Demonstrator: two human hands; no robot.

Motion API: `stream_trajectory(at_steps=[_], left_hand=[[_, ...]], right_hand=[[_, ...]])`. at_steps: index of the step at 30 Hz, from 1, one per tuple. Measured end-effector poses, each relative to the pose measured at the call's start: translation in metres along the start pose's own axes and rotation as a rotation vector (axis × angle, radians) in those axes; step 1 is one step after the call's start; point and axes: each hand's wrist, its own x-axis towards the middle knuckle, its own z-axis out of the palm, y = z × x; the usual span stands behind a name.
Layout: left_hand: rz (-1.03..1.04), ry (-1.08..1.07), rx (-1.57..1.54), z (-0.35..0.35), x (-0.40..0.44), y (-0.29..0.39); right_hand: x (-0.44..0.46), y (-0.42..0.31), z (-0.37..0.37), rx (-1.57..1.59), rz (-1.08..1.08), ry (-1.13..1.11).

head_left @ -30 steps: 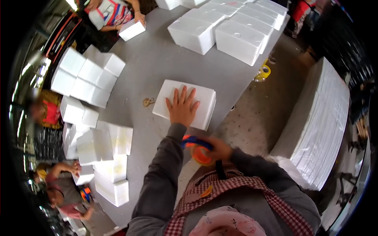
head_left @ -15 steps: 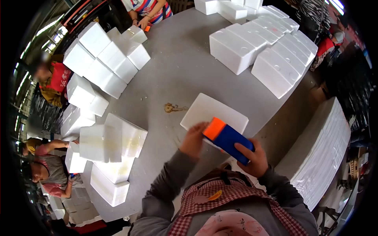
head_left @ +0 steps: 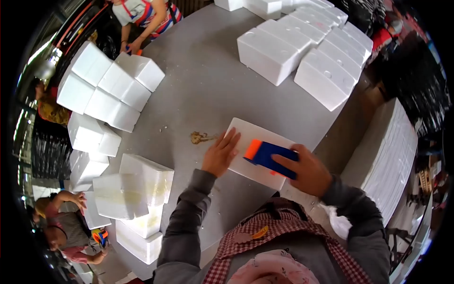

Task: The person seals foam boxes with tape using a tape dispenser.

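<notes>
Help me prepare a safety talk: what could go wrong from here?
The tape dispenser in the right hand points toward the left hand and might nick its fingers. The white box lies near the edge of the table, so a hard pull could drag it off. The unevenly stacked boxes might topple if bumped.

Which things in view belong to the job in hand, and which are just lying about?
In the job:
- white box, under the left hand
- tape dispenser, in the right hand, over the box
- table, beneath the box

Apparently lying about:
- left-side boxes
- far boxes
- stacked sheets, to the right
</notes>
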Motion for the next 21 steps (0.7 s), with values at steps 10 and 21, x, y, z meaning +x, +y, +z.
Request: stream_trajectory(at_steps=[10, 21], left_hand=[[-0.589, 0.8, -0.881, 0.06, -0.007, 0.025], [-0.76, 0.016, 0.397, 0.012, 0.106, 0.073]], right_hand=[[-0.161, 0.093, 0.146, 0.542, 0.248, 0.433], [-0.087, 0.082, 0.182, 1.098, 0.43, 0.892]])
